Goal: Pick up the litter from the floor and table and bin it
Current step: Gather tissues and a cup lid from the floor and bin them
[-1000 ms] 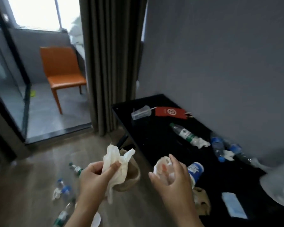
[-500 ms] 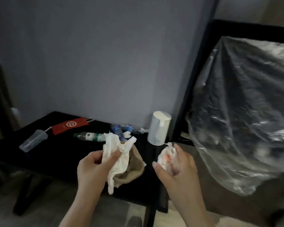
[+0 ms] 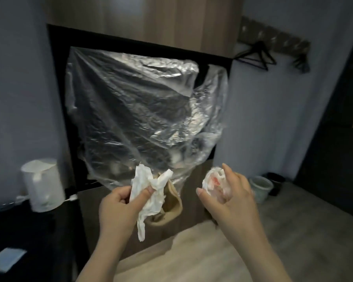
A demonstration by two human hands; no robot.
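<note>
Dimly, a tan wrapper (image 3: pixel 173 202) behind left hand's (image 3: pixel 118 208) tissue (image 3: pixel 147 190), near right hand's (image 3: pixel 230 202) wad (image 3: pixel 212 182).

One tissue (image 3: pixel 149 192), one brown paper (image 3: pixel 172 206), one crumpled wrapper (image 3: pixel 212 182), one clear bag (image 3: pixel 135 110), one kettle (image 3: pixel 42 186), one bin (image 3: pixel 260 188)

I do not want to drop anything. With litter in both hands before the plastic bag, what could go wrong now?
The left hand pinches the white tissue and the brown paper together; the brown paper could slip out. The clear plastic bag shows no opening here, and the right hand holds a crumpled wrapper, so neither hand is free to open it; tossed litter may slide to the floor.
</note>
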